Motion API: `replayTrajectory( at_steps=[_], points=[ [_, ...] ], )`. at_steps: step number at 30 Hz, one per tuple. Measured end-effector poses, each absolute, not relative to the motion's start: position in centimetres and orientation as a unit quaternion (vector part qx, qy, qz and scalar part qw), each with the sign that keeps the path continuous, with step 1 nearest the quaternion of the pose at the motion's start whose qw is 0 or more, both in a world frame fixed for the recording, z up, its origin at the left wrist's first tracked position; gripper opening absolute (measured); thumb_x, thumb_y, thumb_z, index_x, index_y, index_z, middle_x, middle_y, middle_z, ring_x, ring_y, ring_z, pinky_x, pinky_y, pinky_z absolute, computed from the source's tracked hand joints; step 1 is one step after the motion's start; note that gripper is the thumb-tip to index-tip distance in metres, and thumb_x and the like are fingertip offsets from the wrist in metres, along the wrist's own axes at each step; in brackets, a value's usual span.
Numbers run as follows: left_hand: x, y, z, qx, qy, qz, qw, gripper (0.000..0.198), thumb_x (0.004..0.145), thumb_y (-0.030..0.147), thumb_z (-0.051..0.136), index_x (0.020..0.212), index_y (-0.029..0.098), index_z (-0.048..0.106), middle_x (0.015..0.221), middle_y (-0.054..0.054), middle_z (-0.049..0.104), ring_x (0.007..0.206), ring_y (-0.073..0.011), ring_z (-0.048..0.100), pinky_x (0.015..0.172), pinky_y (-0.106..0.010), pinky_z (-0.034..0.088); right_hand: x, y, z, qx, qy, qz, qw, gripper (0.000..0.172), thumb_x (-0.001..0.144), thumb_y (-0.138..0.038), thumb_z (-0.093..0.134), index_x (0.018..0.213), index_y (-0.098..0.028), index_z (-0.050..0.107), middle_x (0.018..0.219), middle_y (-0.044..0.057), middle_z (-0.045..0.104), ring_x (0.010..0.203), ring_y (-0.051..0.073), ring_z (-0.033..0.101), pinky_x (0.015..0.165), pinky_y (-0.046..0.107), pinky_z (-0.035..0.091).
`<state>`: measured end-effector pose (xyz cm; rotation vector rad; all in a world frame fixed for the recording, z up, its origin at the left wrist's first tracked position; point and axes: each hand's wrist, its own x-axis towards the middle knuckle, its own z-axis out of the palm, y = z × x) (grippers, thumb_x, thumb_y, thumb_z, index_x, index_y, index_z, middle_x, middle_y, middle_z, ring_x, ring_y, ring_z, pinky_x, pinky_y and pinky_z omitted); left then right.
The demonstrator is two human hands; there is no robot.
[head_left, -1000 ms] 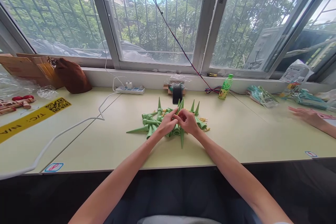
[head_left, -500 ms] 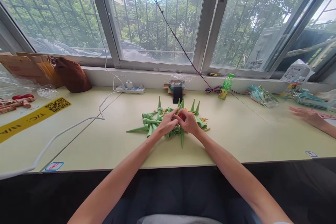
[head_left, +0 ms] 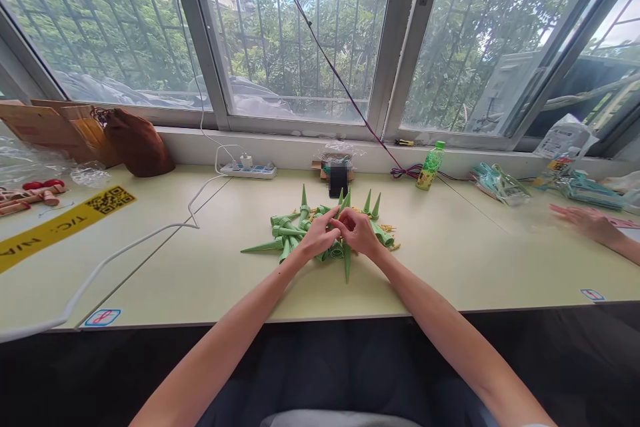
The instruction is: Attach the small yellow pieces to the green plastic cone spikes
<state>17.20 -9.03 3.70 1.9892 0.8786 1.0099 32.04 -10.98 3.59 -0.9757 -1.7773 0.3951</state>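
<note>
We see the green plastic spikes [head_left: 290, 232] heaped mid-table, set back from the near edge of the tabletop [head_left: 200, 293], which stretches on to both sides of the pile. Between pile and windowsill stands one phone [head_left: 339, 185]; one green bottle [head_left: 431, 167] is farther right, and one power strip [head_left: 249, 171] farther left. A co-worker's hand [head_left: 587, 220] rests well apart at the right.

We count three spikes standing tip up at the flanks, one left and two right; the overlapping rest defeat our count. One spike lies pointing left, its long axis nearly parallel to the near edge; another points straight at that edge.

Over the pile, the left hand [head_left: 319, 236] and right hand [head_left: 357, 232] meet, fingertips pinched together. We cannot tell what, if anything, they grasp. Small yellow pieces [head_left: 389, 229] lie beside the pile's right end.
</note>
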Motion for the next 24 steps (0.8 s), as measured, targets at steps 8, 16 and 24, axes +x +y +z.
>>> replayTrajectory(
  at_steps=[8,16,24],
  points=[
    [17.49,-9.05,3.69,0.769,0.310,0.400,0.389,0.076,0.067,0.013,0.048,0.143,0.013,0.045,0.125,-0.010,0.063,0.101,-0.0210,0.062,0.084,-0.030,0.053,31.96,-11.13,3.90,-0.431,-0.701,0.187,0.536,0.040,0.080,-0.054,0.065,0.066,-0.021,0.046,0.052,-0.004,0.049,0.047,0.011,0.040,0.048,0.025,0.033],
    [17.78,-9.30,3.81,0.763,0.321,0.416,0.376,0.073,0.068,0.012,0.049,0.140,0.011,0.047,0.109,-0.010,0.066,0.077,-0.0138,0.060,0.067,-0.024,0.051,32.01,-10.87,3.69,-0.438,-0.690,0.171,0.550,0.044,0.079,-0.055,0.066,0.063,-0.021,0.043,0.052,-0.004,0.046,0.048,0.010,0.038,0.047,0.024,0.031],
    [17.86,-9.16,3.80,0.758,0.338,0.454,0.324,0.066,0.068,0.011,0.051,0.134,0.012,0.051,0.099,-0.007,0.061,0.073,-0.0110,0.055,0.060,-0.019,0.046,32.21,-10.57,3.41,-0.427,-0.693,0.183,0.551,0.042,0.082,-0.054,0.063,0.065,-0.020,0.046,0.054,-0.004,0.046,0.050,0.010,0.038,0.048,0.024,0.031]
  ],
)
